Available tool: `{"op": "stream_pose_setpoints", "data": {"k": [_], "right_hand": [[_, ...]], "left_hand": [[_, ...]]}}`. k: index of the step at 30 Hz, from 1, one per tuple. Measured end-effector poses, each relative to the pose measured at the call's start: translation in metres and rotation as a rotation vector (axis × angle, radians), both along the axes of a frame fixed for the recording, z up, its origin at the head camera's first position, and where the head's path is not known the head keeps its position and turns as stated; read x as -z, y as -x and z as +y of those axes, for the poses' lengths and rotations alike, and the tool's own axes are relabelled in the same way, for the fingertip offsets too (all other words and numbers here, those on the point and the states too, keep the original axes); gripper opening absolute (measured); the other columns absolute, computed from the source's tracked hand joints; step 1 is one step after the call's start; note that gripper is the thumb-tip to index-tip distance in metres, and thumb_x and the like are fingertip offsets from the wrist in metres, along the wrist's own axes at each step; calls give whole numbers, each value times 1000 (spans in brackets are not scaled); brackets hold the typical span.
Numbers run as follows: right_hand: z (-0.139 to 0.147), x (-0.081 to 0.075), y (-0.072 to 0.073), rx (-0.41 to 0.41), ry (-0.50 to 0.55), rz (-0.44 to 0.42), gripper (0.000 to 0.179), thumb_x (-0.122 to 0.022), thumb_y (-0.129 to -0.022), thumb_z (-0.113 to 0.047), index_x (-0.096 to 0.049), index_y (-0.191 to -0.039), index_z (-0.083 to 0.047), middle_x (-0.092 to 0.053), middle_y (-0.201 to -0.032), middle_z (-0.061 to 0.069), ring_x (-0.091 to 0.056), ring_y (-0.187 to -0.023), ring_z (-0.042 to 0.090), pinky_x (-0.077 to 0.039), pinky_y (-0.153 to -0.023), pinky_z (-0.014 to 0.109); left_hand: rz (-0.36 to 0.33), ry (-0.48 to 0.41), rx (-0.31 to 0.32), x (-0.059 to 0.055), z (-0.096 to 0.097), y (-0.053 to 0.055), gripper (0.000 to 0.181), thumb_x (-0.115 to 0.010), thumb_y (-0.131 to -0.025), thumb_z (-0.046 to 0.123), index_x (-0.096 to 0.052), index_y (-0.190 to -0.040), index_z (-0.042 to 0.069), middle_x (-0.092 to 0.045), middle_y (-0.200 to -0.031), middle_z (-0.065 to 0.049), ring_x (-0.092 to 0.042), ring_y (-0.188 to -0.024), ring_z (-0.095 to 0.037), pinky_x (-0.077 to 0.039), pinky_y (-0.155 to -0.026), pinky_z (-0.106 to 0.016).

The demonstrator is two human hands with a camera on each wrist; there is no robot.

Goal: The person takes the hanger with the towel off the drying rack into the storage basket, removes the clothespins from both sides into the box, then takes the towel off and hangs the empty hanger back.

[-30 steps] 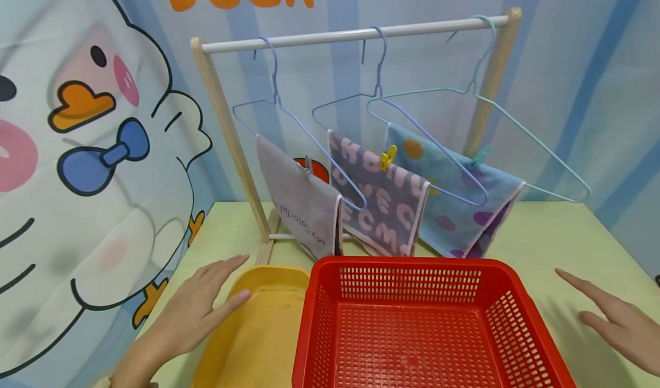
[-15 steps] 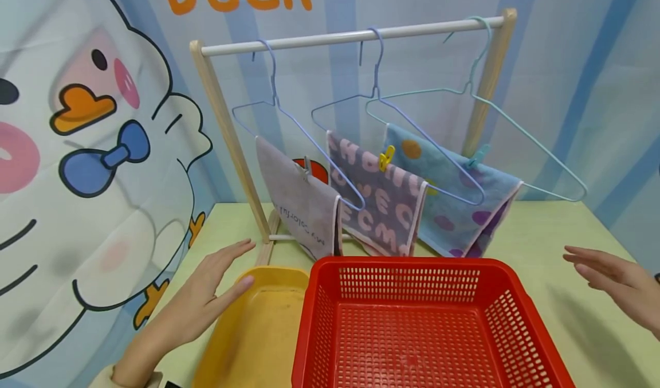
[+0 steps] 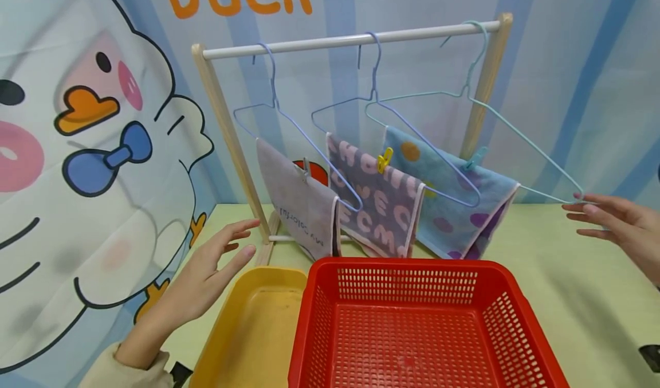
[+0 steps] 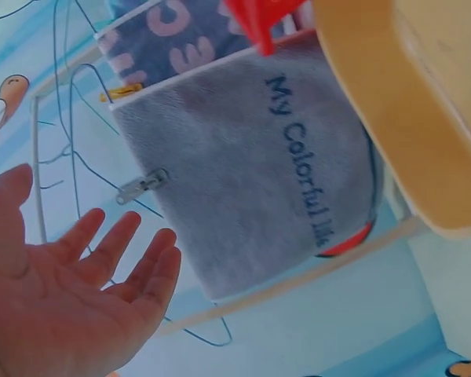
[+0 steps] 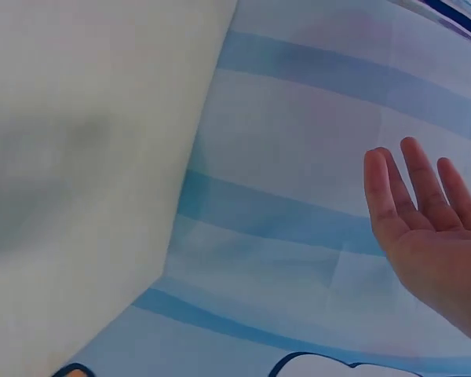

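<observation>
My left hand (image 3: 206,279) hovers above the yellow tray (image 3: 265,319), thumb and fingers apart and holding nothing. In the left wrist view this hand (image 4: 86,298) faces a grey towel (image 4: 235,181) lettered "My Colorful life". My right hand (image 3: 626,227) is raised at the right; its fingertips overlap the corner of a mint hanger (image 3: 486,39), and contact cannot be told. The right wrist view shows that hand (image 5: 436,228) with loose, spread fingers. A blue dotted towel (image 3: 451,236) hangs on the mint hanger under a teal clip (image 3: 476,157). Beside it hangs a purple lettered towel (image 3: 376,199) with a yellow clip (image 3: 384,160).
A red perforated basket (image 3: 402,266) stands at the front, overlapping the tray. Behind it, a rack with a white bar (image 3: 319,43) carries the hangers. The pale green table (image 3: 546,245) runs back to a printed cloth backdrop (image 3: 582,84).
My right hand has risen from beside the basket up to the mint hanger's corner. My left hand has lifted slightly, its fingers a little more bent. Towels and basket stay put.
</observation>
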State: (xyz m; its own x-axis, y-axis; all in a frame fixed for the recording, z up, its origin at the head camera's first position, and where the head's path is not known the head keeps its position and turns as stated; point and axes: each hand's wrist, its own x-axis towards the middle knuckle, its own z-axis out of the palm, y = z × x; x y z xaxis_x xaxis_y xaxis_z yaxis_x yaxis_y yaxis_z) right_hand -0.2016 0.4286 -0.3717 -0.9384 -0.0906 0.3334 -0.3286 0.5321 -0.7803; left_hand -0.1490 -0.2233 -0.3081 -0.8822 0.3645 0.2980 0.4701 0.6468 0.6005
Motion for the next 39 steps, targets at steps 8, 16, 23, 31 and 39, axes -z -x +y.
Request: {"op": "stream_pose_setpoints", "data": {"k": [8, 16, 23, 31, 39], "right_hand": [[-4, -43, 26, -13, 0, -88, 46, -43, -108, -25, -36, -153, -15, -53, -117, -31, -53, -105, -15, -44, -81, 9], [-27, -84, 42, -56, -30, -152, 44, -50, -106, -23, -42, -148, -13, -60, -112, -28, -58, -101, -10, -49, -78, 10], [-51, -99, 47, -136, -34, -136, 42, -51, -105, -16, -44, -147, -12, -62, -116, -24, -61, -102, -5, -51, -78, 14], [-73, -102, 43, -142, -51, -158, 54, -56, -104, -19, -35, -151, -5, -61, -120, -22, -62, -101, -4, -52, -79, 15], [-91, -109, 46, -197, -75, -145, 64, -57, -103, -14, -24, -157, -3, -55, -127, -22, -57, -108, -9, -48, -83, 12]], "left_hand": [[5, -70, 35, -14, 15, 5, 43, -48, -107, 28, -44, -148, 17, -48, -148, -1, -49, -130, -27, -40, -104, -57], [9, -119, 51, -21, 24, 11, 44, -48, -107, 28, -44, -148, 12, -50, -146, -3, -52, -127, -25, -44, -103, -53], [-10, -187, 44, -24, 33, 14, 45, -48, -107, 30, -43, -148, 12, -50, -145, -3, -52, -126, -25, -43, -103, -54], [-15, -213, 60, -26, 38, 17, 44, -47, -107, 28, -42, -149, 14, -50, -145, -3, -53, -121, -22, -44, -103, -52], [-24, -239, 73, -29, 43, 20, 43, -47, -108, 27, -43, -148, 12, -51, -145, -5, -52, -124, -25, -44, -102, -51]]}}
